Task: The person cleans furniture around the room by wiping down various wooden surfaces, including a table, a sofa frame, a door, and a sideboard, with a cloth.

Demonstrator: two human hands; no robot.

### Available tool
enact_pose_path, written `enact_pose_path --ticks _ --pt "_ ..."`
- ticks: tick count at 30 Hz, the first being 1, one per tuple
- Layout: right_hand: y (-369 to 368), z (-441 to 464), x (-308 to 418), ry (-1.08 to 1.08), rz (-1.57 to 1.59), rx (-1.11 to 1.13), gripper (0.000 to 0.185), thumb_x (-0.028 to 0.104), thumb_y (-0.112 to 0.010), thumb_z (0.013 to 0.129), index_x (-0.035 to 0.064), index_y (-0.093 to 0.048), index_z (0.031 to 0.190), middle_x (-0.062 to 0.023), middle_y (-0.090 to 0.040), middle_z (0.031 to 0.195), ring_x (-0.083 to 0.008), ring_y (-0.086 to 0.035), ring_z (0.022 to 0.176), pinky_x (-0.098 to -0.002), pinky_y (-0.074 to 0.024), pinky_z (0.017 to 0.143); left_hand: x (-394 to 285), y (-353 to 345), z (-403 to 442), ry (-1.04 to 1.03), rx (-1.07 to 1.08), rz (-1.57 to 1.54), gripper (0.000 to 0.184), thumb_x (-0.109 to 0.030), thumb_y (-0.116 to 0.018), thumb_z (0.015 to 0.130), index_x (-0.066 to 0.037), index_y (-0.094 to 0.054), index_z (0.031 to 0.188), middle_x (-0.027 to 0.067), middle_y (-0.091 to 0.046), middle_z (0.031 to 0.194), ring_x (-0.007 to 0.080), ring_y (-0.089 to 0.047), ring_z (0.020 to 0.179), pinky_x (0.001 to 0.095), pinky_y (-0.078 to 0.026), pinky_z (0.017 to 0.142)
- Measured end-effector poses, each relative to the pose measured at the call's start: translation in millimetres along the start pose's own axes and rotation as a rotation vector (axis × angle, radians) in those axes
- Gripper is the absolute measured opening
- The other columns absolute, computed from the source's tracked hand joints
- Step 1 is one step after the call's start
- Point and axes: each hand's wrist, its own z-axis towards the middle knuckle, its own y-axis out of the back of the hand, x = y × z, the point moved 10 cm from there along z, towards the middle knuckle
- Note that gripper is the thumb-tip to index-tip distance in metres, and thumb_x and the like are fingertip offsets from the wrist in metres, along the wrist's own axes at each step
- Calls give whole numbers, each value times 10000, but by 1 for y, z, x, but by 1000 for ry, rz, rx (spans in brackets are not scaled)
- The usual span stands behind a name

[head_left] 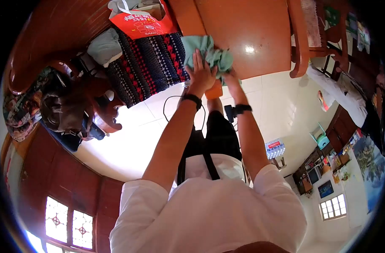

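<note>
A crumpled pale green cloth lies over the right end of the black, red and white patterned cover and the front edge of the wooden surface. My left hand rests on the cloth's left part, its palm down and its fingers stretched out. On the right, my right hand grips the lower edge of the cloth; its fingertips are partly hidden in the folds. Each wrist has a black band. An orange block-like thing shows below the cloth, between my wrists.
The patterned cover carries a red paper bag and a grey-green folded cloth. A glossy wooden tabletop extends beyond my hands. Carved wooden armrests stand on both sides. A black cable loops near my legs.
</note>
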Motion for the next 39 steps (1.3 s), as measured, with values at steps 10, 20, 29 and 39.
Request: enact_pose_path --ticks 10,20,29,39 --pt "13 -95 -37 -503 270 76 702 332 -669 878 110 -348 1463 -72 -447 1409 -235 -415 1290 -461 -417 1007 -24 -61 -111 199 331 -65 578 -274 -546 856 -35 -479 1378 159 91 1621 337 13 1503 735 -92 1074" --pt "-5 17 76 258 -447 -141 813 197 -789 724 -11 -347 1374 -239 -470 1322 -385 -452 1248 -479 -372 1052 -8 -11 -34 -352 298 -158 387 -165 -628 840 -35 -601 1204 170 -444 1441 282 -337 1401 534 -199 1143" --pt "25 56 116 101 -1186 -258 662 245 -654 809 252 -405 1422 -237 -368 1423 -501 -367 1282 -653 -379 992 122 24 115 17 -11 29 374 -316 -365 1005 -68 -509 1244 275 -648 1048 379 -656 967 511 -534 787" --pt "52 -23 15 118 -1156 -181 774 318 -772 770 265 -405 1450 -407 -250 1401 -579 -282 1307 -608 -341 1048 180 -89 90 1115 -225 -512 743 -533 -173 1005 53 -582 1210 312 -632 1118 478 -589 1096 526 -458 965"
